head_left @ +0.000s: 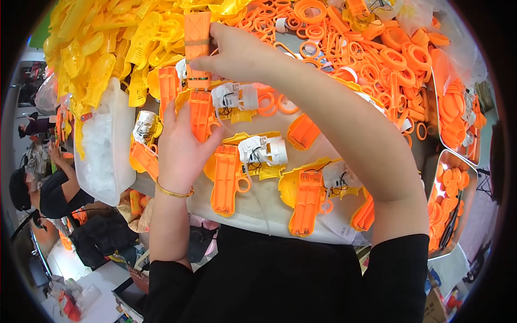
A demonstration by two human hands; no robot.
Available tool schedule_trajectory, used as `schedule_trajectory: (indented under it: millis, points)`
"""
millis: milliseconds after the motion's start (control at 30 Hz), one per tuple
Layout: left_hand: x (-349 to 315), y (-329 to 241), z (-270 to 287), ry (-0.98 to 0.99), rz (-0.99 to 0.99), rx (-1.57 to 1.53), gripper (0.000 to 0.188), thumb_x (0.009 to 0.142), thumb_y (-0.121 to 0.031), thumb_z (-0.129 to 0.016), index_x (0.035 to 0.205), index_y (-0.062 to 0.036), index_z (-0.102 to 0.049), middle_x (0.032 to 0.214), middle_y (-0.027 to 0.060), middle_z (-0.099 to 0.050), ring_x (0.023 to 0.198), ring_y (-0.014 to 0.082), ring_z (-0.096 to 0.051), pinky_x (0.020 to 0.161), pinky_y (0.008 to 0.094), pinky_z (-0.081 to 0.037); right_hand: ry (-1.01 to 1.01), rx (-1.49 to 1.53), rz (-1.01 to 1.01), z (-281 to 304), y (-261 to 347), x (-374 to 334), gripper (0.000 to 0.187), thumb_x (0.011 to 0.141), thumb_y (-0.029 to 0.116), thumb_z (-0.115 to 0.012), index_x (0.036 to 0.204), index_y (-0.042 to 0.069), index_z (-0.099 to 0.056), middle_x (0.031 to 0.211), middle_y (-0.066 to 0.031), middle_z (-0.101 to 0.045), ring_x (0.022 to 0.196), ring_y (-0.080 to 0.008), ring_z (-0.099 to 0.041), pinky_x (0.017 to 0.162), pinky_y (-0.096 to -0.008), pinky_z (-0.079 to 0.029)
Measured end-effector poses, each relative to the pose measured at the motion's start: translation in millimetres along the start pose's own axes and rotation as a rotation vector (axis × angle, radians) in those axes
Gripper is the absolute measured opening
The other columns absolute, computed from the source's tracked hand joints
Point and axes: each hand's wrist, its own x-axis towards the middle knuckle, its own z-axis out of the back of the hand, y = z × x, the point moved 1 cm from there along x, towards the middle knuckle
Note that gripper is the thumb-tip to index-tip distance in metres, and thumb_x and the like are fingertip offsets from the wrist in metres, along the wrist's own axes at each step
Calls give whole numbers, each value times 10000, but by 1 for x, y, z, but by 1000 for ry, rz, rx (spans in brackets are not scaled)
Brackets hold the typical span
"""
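Right hand (237,51), fingertips apparently behind block (197,51)

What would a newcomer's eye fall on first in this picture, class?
Probably the heap of yellow plastic parts at upper left and the mass of orange rings and parts at upper right. Next, the right hand gripping an orange block at top centre, with the left hand just below it. Orange-and-yellow pieces bearing white mechanisms lie across the middle.

Orange piece (197,28): smooth plastic. Yellow shells (99,81): glossy plastic. White housing (261,148): smooth plastic. Bracelet (174,194): shiny metal. Black shirt (280,285): matt cloth.
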Motion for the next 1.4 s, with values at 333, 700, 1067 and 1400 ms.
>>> schedule_trajectory:
  millis: [333,700,1067,1400]
  points:
    - [2,-6,3,29,2,-15,611,711,-324,-718,1135,64,-508,1258,313,-419,1055,418,-538,853,417,-486,-46,-79,82,-4,-6,3,492,765,277,-686,1093,-44,-510,924,-130,-641,745,-183,-655,689,-311,-523]
    - [-6,6,8,144,28,-264,500,796,-340,-671,1119,25,-559,1256,230,-451,1079,368,-515,869,396,-467,47,88,-34,20,-8,-8,480,837,209,-644,1219,-13,-458,1051,-104,-616,868,-154,-631,677,-278,-557]
    - [42,43,-7,-184,63,-31,746,704,-270,-760,1278,24,-385,1182,217,-489,1074,388,-446,938,444,-384,-130,146,191,-13,18,50,422,835,179,-649,1166,-14,-470,1017,-116,-617,894,-165,-629,730,-298,-553]
    - [42,48,-5,-105,120,-245,743,681,-232,-775,1256,33,-387,1044,222,-574,953,375,-556,804,420,-467,-77,-61,65,-35,11,66,498,788,235,-684,1154,-43,-491,1028,-147,-632,869,-216,-648,745,-318,-523]
